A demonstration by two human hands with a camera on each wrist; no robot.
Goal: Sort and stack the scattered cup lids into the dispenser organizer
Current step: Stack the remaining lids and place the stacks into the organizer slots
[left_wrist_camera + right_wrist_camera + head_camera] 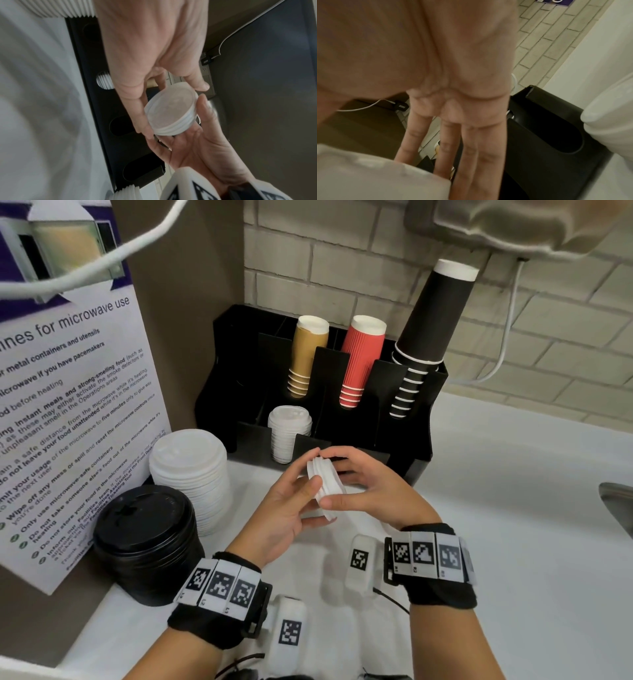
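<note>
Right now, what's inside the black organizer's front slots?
In the organizer, one front slot holds a stack of small white lids. The hands, left hand and right hand, holding a few white lids, cover the slots beside it; contents unseen.

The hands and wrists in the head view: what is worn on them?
The left hand and right hand are bare. Each wrist wears a black band with white square-coded tags, plus a white tagged camera unit with thin black cable.

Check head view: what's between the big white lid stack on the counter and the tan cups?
Part of the black organizer, its left wall and an unfilled left compartment. No loose lids there between the white lid stack and tan cups.
</note>
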